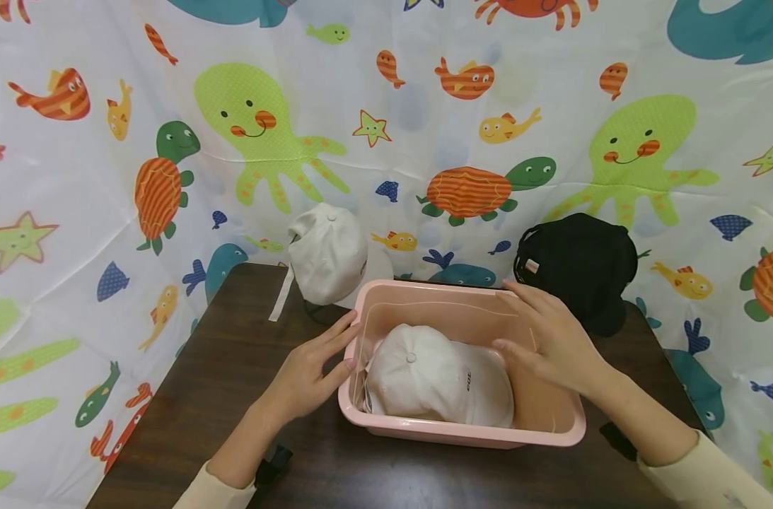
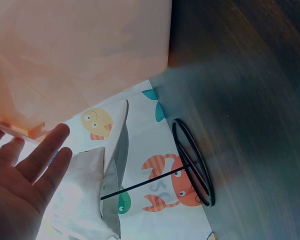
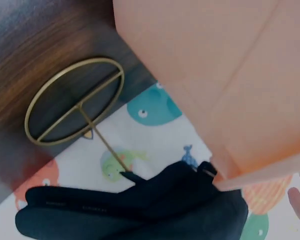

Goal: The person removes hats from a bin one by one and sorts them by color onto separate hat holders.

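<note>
A pink plastic bin (image 1: pixel 462 433) stands on the table with a white cap (image 1: pixel 418 382) lying inside, its brim to the right. My left hand (image 1: pixel 312 364) is at the bin's left rim, fingers extended and touching it; the left wrist view shows these fingers (image 2: pixel 45 155) loosely straight by the rim. Over the bin's right part is my right hand (image 1: pixel 551 343), its fingers stretched toward the back rim and its thumb above the inside. Neither hand grips anything. In the right wrist view only fingertips (image 3: pixel 297 200) show at the edge, beside the bin wall (image 3: pixel 200 65).
Behind the bin at left, another white cap (image 1: pixel 329 254) hangs on a stand with a black wire base (image 2: pixel 207 185). At back right, a black cap (image 1: pixel 577 268) sits on a gold wire stand (image 3: pixel 80 106). A sea-animal curtain (image 1: pixel 411 141) surrounds the dark wooden table (image 1: pixel 246 332).
</note>
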Demonstrator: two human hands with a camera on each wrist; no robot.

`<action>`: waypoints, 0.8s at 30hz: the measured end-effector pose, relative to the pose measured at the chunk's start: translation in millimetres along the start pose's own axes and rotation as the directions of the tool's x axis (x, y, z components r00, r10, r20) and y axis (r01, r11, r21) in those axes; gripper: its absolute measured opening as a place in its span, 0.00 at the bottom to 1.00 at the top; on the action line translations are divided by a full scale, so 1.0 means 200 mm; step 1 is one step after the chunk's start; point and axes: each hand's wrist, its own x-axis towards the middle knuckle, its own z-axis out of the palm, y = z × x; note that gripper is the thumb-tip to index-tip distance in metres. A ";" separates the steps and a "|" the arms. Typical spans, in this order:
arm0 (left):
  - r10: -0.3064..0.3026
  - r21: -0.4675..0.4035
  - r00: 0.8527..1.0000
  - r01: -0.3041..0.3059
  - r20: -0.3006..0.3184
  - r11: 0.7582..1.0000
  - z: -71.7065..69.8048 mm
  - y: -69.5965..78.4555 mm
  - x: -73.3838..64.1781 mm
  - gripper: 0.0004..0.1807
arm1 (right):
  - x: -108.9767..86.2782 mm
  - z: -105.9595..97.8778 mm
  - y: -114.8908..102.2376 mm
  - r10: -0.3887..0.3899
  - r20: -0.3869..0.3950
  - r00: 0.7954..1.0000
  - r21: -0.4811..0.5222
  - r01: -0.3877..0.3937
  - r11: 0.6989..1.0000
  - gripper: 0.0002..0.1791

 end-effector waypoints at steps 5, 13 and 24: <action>0.002 -0.001 1.000 -0.002 0.004 1.000 0.00 0.00 0.00 0.31 | -0.01 0.04 -0.02 -0.003 0.024 1.000 0.014 0.003 1.000 0.42; 0.007 -0.002 1.000 -0.007 0.000 1.000 0.00 0.00 0.00 0.31 | 0.00 0.09 -0.04 -0.062 0.052 0.997 0.023 0.061 0.998 0.41; 0.010 -0.006 1.000 -0.010 -0.005 1.000 0.00 0.00 0.00 0.31 | 0.00 0.14 -0.07 -0.083 0.133 0.988 0.050 0.076 0.996 0.43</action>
